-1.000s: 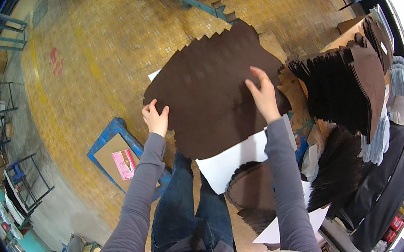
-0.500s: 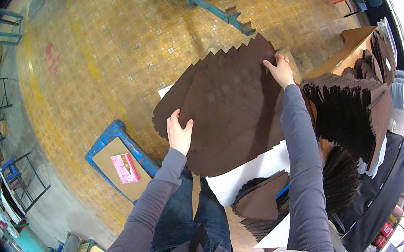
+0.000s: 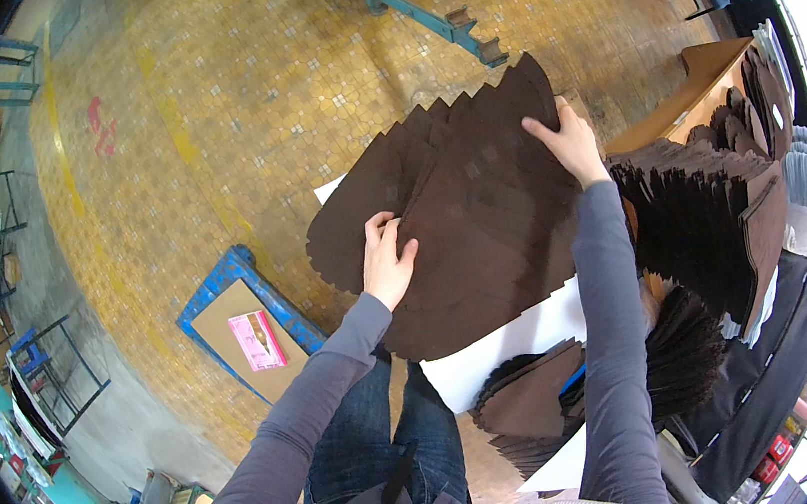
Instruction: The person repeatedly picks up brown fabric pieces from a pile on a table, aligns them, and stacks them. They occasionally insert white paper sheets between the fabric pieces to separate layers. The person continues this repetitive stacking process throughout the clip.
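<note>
Overlapping dark brown sheet pieces [image 3: 489, 211] with stepped, jagged far edges lie fanned out in front of me on white paper [image 3: 505, 342]. My left hand [image 3: 389, 262] rests on their left part, fingers bent beside the edge of an upper piece and the thumb apart. At the far right edge my right hand [image 3: 571, 143] holds the brown pieces, its thumb on top and its fingers around the rim. What lies under the right fingers is hidden.
To the right stand thick stacks of brown pieces [image 3: 706, 215] by a cardboard box [image 3: 668, 109]. Smaller brown pieces [image 3: 532, 397] lie near my right forearm. On the left, a blue platform [image 3: 215, 275] carries cardboard [image 3: 278, 376] and a pink box [image 3: 257, 341]. A green metal frame [image 3: 431, 22] stands beyond.
My left hand has moved right and slightly up across the brown pieces, and an upper piece's left edge has shifted right with it. My right hand has moved slightly right and down.
</note>
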The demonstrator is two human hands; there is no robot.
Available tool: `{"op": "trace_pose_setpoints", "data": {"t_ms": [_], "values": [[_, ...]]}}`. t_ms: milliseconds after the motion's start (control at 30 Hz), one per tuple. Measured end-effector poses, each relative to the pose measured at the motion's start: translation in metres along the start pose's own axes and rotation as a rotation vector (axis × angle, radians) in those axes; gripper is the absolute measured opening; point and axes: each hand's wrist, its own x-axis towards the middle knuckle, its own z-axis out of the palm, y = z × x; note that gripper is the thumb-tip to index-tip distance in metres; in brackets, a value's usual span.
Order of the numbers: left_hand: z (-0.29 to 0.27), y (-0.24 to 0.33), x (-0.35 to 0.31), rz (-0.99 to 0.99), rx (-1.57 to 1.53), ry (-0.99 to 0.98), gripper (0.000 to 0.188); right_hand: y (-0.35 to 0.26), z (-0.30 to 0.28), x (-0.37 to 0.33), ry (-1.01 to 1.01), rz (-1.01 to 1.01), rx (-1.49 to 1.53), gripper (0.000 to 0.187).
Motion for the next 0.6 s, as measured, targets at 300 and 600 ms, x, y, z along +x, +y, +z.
{"op": "trace_pose_setpoints", "data": {"t_ms": [300, 600], "values": [[0.033, -0.002, 0.015, 0.062, -0.202, -0.107, 0.025, 0.018, 0.011, -0.114, -0.260, 0.127, 0.383, 0.064], [0.080, 0.037, -0.025, 0.272, -0.124, -0.235, 0.015, 0.014, 0.072, -0.240, 0.137, 0.354, 0.756, 0.053]]}}
